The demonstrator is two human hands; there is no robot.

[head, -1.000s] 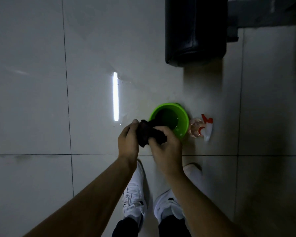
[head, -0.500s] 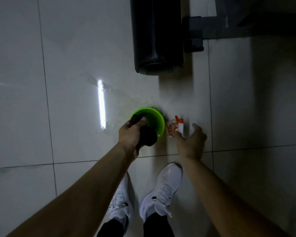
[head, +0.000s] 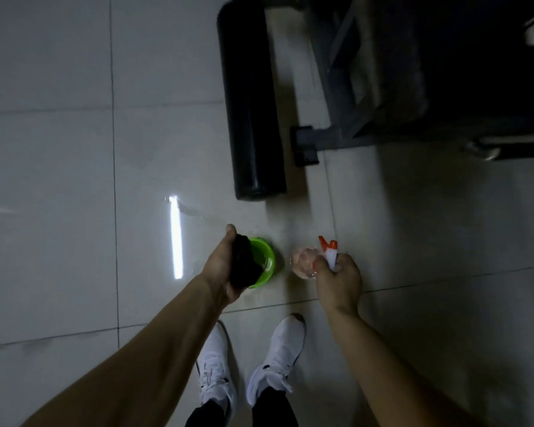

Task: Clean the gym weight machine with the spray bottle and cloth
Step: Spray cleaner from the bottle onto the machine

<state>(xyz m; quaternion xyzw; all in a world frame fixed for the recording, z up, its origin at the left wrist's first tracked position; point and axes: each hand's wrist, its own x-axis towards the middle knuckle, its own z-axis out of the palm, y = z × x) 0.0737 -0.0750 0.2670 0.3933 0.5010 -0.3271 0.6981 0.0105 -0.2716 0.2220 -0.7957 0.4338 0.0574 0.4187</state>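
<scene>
Firmly, my right hand (head: pixel 339 278) curls round the spray bottle (head: pixel 302 261); I should lift it upright while my left hand (head: pixel 221 266) grips the cloth (head: pixel 244 268).

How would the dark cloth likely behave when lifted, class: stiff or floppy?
Probably floppy: the cloth bunches in the left hand. Possibly damp and heavier, since it is held over the green basin.

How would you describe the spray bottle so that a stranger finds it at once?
Find the long black roller near the picture's top. Toward the viewer from its end stands a green bowl; the spray bottle is right of it, in the right hand. It alone has a clear body and an orange-and-white trigger head.
</scene>
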